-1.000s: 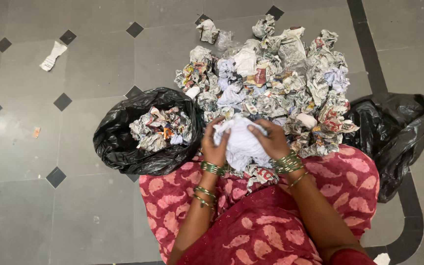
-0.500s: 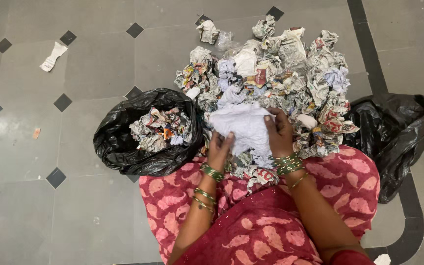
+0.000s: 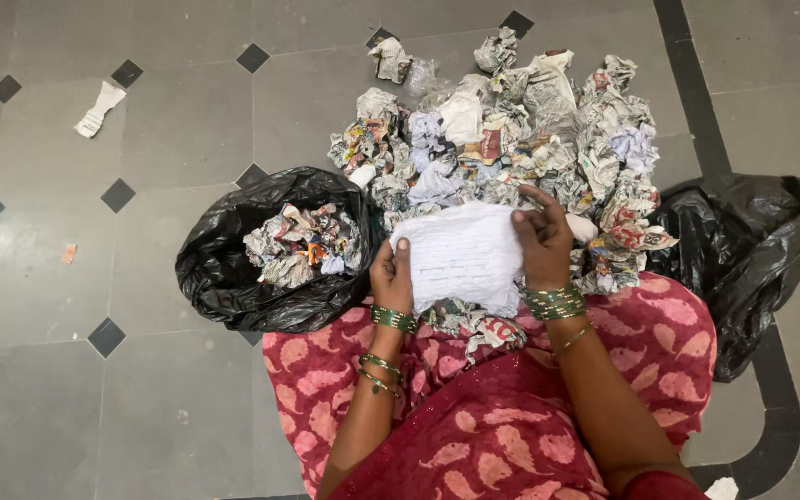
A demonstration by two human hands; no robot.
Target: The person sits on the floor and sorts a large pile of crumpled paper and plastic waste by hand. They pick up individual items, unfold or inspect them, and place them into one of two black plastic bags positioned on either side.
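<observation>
A creased white sheet of paper with faint handwritten lines (image 3: 460, 255) is being held spread out between both hands, just above the person's lap and over the near edge of the paper pile. The left hand (image 3: 393, 275) is gripping the sheet's left edge, thumb lying on top of the paper and fingers tucked beneath it. The right hand (image 3: 541, 241) is pinching the sheet's right edge, with the index finger lifting off and pointing up over the pile. Green and gold bangles (image 3: 552, 303) are sitting on both wrists. Nearest the camera, the red cloth with a pink leaf pattern (image 3: 474, 417) is covering the person's knees, and a few crumpled scraps are lying on it just under the sheet.

To the left of the left hand, an open black plastic bag (image 3: 224, 268) is sitting on the floor, holding crumpled printed paper balls (image 3: 303, 243). To the right, well apart from it, a second black plastic bag (image 3: 743, 241) is lying slumped, touching the pile's right side. Beyond the hands, a large heap of crumpled newspaper and white paper balls (image 3: 530, 130) is spreading across the grey tiled floor with small black diamond insets (image 3: 178, 120). Far off at the upper left, a lone strip of white paper (image 3: 99, 106) is lying flat on the tiles.
</observation>
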